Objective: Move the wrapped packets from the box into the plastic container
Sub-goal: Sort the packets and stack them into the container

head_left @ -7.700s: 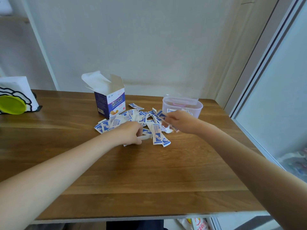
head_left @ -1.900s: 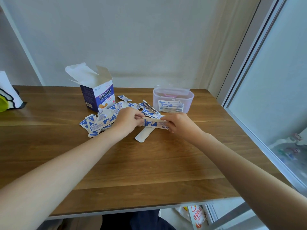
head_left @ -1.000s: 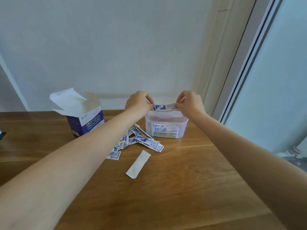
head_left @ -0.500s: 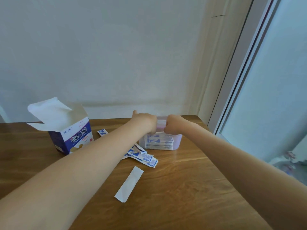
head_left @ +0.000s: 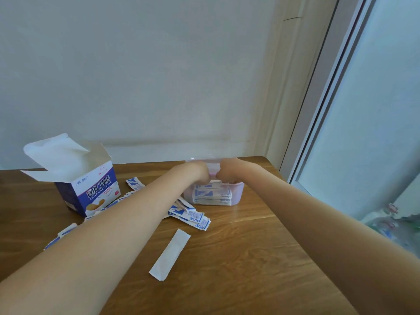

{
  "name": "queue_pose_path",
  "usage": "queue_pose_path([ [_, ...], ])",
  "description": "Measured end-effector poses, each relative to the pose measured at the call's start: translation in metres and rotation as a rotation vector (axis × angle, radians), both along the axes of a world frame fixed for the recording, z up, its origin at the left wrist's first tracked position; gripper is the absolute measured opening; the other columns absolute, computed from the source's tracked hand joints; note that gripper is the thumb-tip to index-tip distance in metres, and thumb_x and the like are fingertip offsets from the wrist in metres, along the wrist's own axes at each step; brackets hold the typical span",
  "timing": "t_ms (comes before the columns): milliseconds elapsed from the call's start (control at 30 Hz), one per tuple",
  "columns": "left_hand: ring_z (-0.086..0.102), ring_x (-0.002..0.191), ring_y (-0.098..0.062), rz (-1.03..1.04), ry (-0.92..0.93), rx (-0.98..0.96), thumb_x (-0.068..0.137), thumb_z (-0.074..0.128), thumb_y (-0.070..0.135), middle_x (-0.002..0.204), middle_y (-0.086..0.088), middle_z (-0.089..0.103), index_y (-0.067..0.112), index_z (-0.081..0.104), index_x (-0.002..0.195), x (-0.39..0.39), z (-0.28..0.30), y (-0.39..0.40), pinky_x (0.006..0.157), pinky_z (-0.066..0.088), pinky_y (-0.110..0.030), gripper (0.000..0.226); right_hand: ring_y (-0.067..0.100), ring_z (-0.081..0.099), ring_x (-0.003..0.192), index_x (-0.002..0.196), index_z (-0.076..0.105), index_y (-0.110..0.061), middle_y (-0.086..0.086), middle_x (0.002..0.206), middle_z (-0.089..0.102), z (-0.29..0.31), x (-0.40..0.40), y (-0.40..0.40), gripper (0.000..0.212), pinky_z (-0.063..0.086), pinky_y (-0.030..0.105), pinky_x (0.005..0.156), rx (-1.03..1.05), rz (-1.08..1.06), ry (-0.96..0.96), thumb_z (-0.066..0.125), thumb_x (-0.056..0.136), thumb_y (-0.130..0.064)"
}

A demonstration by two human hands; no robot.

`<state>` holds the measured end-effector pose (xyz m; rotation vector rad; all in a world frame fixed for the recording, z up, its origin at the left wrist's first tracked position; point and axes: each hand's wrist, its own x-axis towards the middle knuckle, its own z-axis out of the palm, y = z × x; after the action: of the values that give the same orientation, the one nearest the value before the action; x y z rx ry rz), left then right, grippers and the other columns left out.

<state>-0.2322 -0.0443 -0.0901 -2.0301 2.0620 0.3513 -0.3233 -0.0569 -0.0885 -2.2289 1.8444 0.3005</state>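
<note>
My left hand and right hand reach into the one plastic container over its packet stack, fingers hidden, grip perhaps closed, beside one box.

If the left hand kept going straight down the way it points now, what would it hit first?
Most likely the stack of packets inside the plastic container. The left hand is at the container's open top, knuckles up; its fingers are hidden, so the gap to the stack is unclear.
</note>
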Motion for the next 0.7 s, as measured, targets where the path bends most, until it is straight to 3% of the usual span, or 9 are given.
queue_pose_path([
  [67,0.048,0.123,-0.024,-0.005,0.008,-0.010,0.099,0.037,0.017,0.134,-0.012,0.049,0.004,0.045,0.132,0.000,0.000,0.000,0.098,0.039,-0.028,0.036,0.021,0.043,0.088,0.098,0.057,-0.004,0.005,0.083,0.051,-0.001,0.001,-0.001,0.023,0.036,0.026,0.069,-0.003,-0.003,0.000,0.037,0.099,-0.016],
  [167,0.049,0.119,-0.023,-0.021,0.018,-0.015,0.099,0.037,0.017,0.133,-0.012,0.049,0.003,0.045,0.132,0.000,0.001,0.000,0.097,0.039,-0.028,0.036,0.021,0.043,0.090,0.111,0.056,-0.002,0.009,0.107,0.056,-0.001,0.002,0.001,0.033,0.036,0.028,0.080,0.001,0.011,-0.013,0.032,0.101,-0.022],
  [233,0.051,0.108,-0.022,-0.037,0.001,-0.017,0.098,0.038,0.016,0.128,-0.012,0.052,0.003,0.046,0.131,0.001,0.001,0.000,0.093,0.041,-0.028,0.036,0.021,0.044,0.085,0.105,0.056,-0.003,0.005,0.092,0.053,0.001,0.002,0.003,0.032,0.036,0.026,0.077,-0.012,0.016,-0.005,0.031,0.101,-0.023],
  [300,0.051,0.099,-0.022,-0.049,-0.024,-0.060,0.097,0.041,0.019,0.117,-0.010,0.055,0.006,0.050,0.127,0.001,0.001,0.000,0.085,0.041,-0.029,0.033,0.020,0.046,0.070,0.085,0.052,-0.003,0.002,0.075,0.044,0.005,0.003,0.006,0.028,0.033,0.021,0.059,-0.065,0.011,-0.003,0.033,0.099,-0.019],
  [367,0.054,0.103,-0.025,-0.056,-0.027,-0.180,0.096,0.043,0.025,0.117,-0.007,0.057,0.011,0.054,0.120,0.005,0.007,0.003,0.088,0.039,-0.032,0.030,0.024,0.050,0.072,0.073,0.044,-0.003,0.003,0.080,0.046,0.016,0.002,0.013,0.027,0.030,0.022,0.049,-0.172,0.014,-0.038,0.039,0.097,-0.014],
  [433,0.055,0.109,-0.025,-0.114,-0.032,-0.379,0.094,0.041,0.021,0.115,-0.006,0.061,0.015,0.059,0.112,0.012,0.014,0.012,0.089,0.035,-0.032,0.025,0.027,0.048,0.076,0.070,0.039,-0.005,0.006,0.083,0.046,0.025,0.001,0.024,0.026,0.033,0.026,0.055,-0.292,0.003,-0.122,0.044,0.094,-0.013],
  [533,0.059,0.098,-0.027,-0.197,0.020,-0.582,0.092,0.041,0.014,0.104,-0.008,0.066,0.014,0.064,0.100,0.032,0.019,0.036,0.080,0.038,-0.032,0.025,0.029,0.051,0.075,0.073,0.046,-0.008,0.010,0.080,0.051,0.026,0.004,0.043,0.018,0.040,0.028,0.065,-0.365,0.017,-0.280,0.048,0.090,-0.014],
  [633,0.061,0.091,-0.025,-0.230,0.111,-0.440,0.089,0.045,0.014,0.096,-0.005,0.067,0.014,0.067,0.096,0.057,0.006,0.064,0.072,0.047,-0.034,0.024,0.027,0.059,0.076,0.072,0.049,-0.011,0.008,0.080,0.061,0.005,0.011,0.063,0.016,0.049,0.027,0.066,-0.259,0.044,-0.295,0.049,0.087,-0.014],
  [700,0.060,0.089,-0.020,-0.293,0.140,-0.285,0.087,0.048,0.017,0.096,-0.002,0.067,0.016,0.068,0.097,0.070,-0.007,0.079,0.075,0.049,-0.034,0.022,0.020,0.051,0.067,0.064,0.048,-0.009,0.003,0.068,0.053,-0.015,0.018,0.075,0.024,0.036,0.021,0.051,-0.206,0.085,-0.268,0.046,0.087,-0.012],
])
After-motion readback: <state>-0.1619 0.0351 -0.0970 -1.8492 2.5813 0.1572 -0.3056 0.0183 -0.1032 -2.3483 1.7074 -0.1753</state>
